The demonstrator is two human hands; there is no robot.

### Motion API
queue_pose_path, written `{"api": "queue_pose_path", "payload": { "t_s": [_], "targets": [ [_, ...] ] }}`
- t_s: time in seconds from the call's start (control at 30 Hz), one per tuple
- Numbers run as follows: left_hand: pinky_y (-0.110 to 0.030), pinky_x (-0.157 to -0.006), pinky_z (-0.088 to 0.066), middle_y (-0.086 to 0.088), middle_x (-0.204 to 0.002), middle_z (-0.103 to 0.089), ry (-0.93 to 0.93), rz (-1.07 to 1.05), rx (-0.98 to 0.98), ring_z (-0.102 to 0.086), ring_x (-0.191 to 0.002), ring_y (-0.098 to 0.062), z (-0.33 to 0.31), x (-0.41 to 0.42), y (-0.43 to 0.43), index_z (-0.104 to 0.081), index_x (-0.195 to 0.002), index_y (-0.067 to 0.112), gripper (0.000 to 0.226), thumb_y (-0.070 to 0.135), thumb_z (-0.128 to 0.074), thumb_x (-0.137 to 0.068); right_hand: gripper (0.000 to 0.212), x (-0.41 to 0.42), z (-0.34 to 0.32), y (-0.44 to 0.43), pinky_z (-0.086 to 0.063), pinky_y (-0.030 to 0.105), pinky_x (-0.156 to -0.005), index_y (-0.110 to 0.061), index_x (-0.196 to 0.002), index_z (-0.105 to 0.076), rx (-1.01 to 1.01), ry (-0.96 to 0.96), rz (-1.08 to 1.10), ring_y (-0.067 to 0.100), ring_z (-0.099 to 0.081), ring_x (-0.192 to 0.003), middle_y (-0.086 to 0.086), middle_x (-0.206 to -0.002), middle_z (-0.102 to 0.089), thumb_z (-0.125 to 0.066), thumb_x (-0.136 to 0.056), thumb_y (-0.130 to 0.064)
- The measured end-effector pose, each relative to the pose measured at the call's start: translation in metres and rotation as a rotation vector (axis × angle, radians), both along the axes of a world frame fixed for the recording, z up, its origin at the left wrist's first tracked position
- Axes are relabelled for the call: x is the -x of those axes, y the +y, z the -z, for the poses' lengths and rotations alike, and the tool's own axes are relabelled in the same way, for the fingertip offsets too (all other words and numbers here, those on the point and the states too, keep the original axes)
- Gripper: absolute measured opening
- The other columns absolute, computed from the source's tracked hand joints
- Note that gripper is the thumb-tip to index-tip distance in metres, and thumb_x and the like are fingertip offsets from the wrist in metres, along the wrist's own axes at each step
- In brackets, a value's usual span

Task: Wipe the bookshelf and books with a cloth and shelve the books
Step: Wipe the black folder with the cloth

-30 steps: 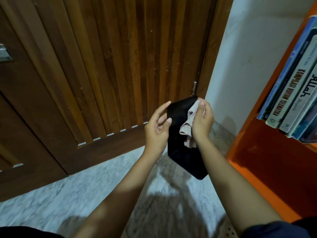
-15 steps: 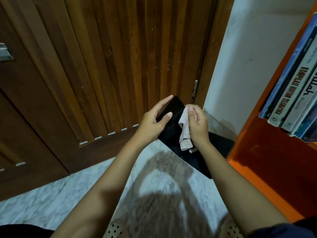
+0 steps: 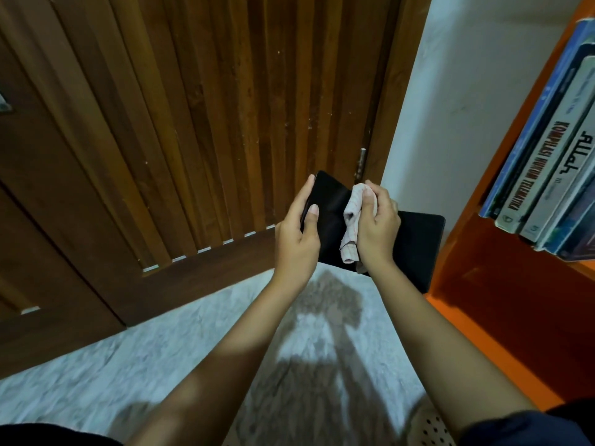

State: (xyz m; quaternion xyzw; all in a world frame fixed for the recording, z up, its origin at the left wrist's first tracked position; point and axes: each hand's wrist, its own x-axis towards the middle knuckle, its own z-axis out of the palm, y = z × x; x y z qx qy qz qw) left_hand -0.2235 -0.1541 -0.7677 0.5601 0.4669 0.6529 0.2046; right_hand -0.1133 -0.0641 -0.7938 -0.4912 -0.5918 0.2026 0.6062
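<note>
Orange bookshelf (image 3: 502,284) at right, black book (image 3: 415,243) midair just beside it. My left grip (image 3: 297,239) clamps book's left edge, right grip (image 3: 378,230) clutches cloth (image 3: 352,226) against cover. Risk: hard wiping could pry book from that one-edge hold, dropping it

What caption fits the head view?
Left hand holds a black book; right hand presses a cloth on it.

Wood door (image 3: 193,123) w/ hinge (image 3: 362,162) — marble floor (image 3: 96,365) (white wall (image 3: 467,91) at rt).

door (image 3: 199,123) behind book (image 3: 415,246) | bookshelf (image 3: 502,284) right | cloth (image 3: 352,220) on book
</note>
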Motion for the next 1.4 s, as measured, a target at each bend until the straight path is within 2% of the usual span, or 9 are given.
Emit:
{"api": "queue_pose_path", "payload": {
  "t_s": [0.1,0.2,0.43,0.63,0.8,0.93,1.03,1.17,1.4],
  "targets": [
    [0.000,-0.083,-0.036,0.048,-0.116,-0.046,0.020,-0.042,-0.009,-0.048,-0.090,0.025,0.003,-0.006,-0.001,-0.035,-0.141,0.013,0.042,0.007,-0.041,-0.100,0.025,-0.001,-0.002,-0.001,-0.036,0.001,-0.084,-0.003,-0.109,-0.067,-0.036,0.098,0.008,0.002,-0.049,-0.097,0.008,-0.112,-0.049,-0.051,-0.096,-0.018],
    [-0.001,-0.067,-0.035,0.031,-0.104,-0.054,0.014,-0.060,-0.004,-0.044,-0.067,0.025,0.008,-0.011,-0.002,-0.032,-0.143,0.013,0.044,0.006,-0.040,-0.100,0.023,-0.001,0.000,-0.002,-0.040,0.002,-0.080,-0.006,-0.108,-0.068,-0.032,0.106,0.034,0.009,-0.052,-0.092,0.006,-0.104,-0.051,-0.056,-0.094,-0.019],
    [0.004,-0.065,-0.035,0.043,-0.102,-0.053,-0.068,-0.122,-0.032,-0.046,-0.068,0.027,0.012,-0.017,-0.003,-0.034,-0.142,0.006,0.043,0.003,-0.040,-0.099,0.018,0.001,0.002,-0.010,-0.053,0.029,-0.084,-0.014,-0.097,-0.069,0.009,0.126,0.031,0.014,-0.062,-0.096,0.002,-0.100,-0.069,-0.061,-0.090,-0.029],
    [0.005,-0.065,-0.035,0.022,-0.132,-0.035,-0.125,-0.158,-0.091,-0.046,-0.069,0.029,0.002,-0.013,0.001,-0.033,-0.142,0.002,0.044,0.000,-0.040,-0.098,0.045,0.011,0.019,-0.025,-0.032,0.026,-0.108,-0.021,-0.140,-0.043,0.048,-0.100,-0.223,0.012,-0.037,-0.133,-0.002,-0.145,-0.042,-0.046,-0.097,-0.035],
    [0.004,-0.065,-0.035,0.056,-0.102,-0.046,-0.052,-0.159,-0.072,-0.045,-0.069,0.028,0.006,-0.009,0.002,-0.033,-0.142,0.004,0.044,0.001,-0.039,-0.099,0.040,0.008,0.019,-0.027,-0.031,0.000,-0.085,-0.021,-0.140,-0.042,0.157,-0.117,-0.183,0.012,-0.048,-0.110,0.006,-0.125,-0.047,-0.041,-0.100,-0.025],
    [0.002,-0.064,-0.035,0.011,-0.099,-0.048,-0.028,-0.167,-0.092,-0.043,-0.067,0.028,0.003,-0.009,0.000,-0.028,-0.144,0.003,0.046,0.002,-0.039,-0.099,0.037,0.006,0.009,-0.018,-0.031,-0.007,-0.072,-0.016,-0.137,-0.048,0.133,-0.142,-0.141,0.008,-0.049,-0.097,0.012,-0.117,-0.058,-0.041,-0.100,-0.018],
    [0.003,-0.064,-0.035,0.043,-0.088,-0.052,-0.027,-0.180,-0.106,-0.044,-0.067,0.028,0.001,-0.010,0.003,-0.027,-0.143,0.003,0.046,0.002,-0.039,-0.099,0.037,0.006,0.003,-0.015,-0.031,-0.008,-0.074,-0.015,-0.136,-0.048,0.118,-0.130,-0.133,0.008,-0.051,-0.101,0.010,-0.119,-0.061,-0.041,-0.100,-0.017],
    [0.005,-0.065,-0.035,0.032,-0.131,-0.042,-0.052,-0.181,-0.144,-0.044,-0.068,0.029,-0.004,-0.011,0.003,-0.028,-0.143,0.002,0.045,0.001,-0.039,-0.099,0.037,0.009,-0.005,-0.013,-0.029,-0.009,-0.079,-0.014,-0.137,-0.047,0.073,-0.116,-0.128,0.015,-0.053,-0.116,0.009,-0.129,-0.058,-0.042,-0.100,-0.018],
    [-0.002,-0.058,-0.037,0.024,-0.138,-0.040,-0.076,-0.229,-0.172,-0.048,-0.058,0.013,-0.006,-0.011,0.003,-0.031,-0.143,0.010,0.044,0.005,-0.040,-0.100,0.038,0.013,-0.026,-0.006,-0.036,0.002,-0.090,-0.015,-0.138,-0.045,0.015,-0.024,-0.108,0.008,-0.050,-0.119,0.005,-0.133,-0.056,-0.040,-0.100,-0.016]
  ]
}}
